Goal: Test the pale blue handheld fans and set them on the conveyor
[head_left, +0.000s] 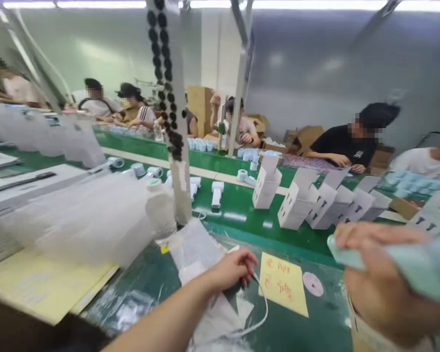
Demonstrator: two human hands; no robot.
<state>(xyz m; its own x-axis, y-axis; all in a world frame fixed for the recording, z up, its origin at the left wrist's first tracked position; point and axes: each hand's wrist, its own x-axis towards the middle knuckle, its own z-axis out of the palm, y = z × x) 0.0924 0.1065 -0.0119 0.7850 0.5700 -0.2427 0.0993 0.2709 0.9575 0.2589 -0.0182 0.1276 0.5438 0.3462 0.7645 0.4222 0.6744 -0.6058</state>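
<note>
My left hand (237,268) is low over the bench with its fingers curled around a white cable (267,305). The cable loops out below the fingers and runs down toward the bench's front edge. Beneath that forearm lie white plastic bags (200,247). At the right, my right hand (385,278) is wrapped around a pale mint-blue handheld device (414,261), raised above the bench and blurred by motion. Between the two hands lies a yellow paper note (284,283) with red handwriting, and beside it a pale pink disc (313,284).
A green conveyor belt (238,220) crosses ahead, carrying open white boxes (297,205) and pale blue-white devices (216,194). A white post (181,190) rises at the bench edge. Stacked translucent bags (84,215) fill the left. Several co-workers sit across the belt.
</note>
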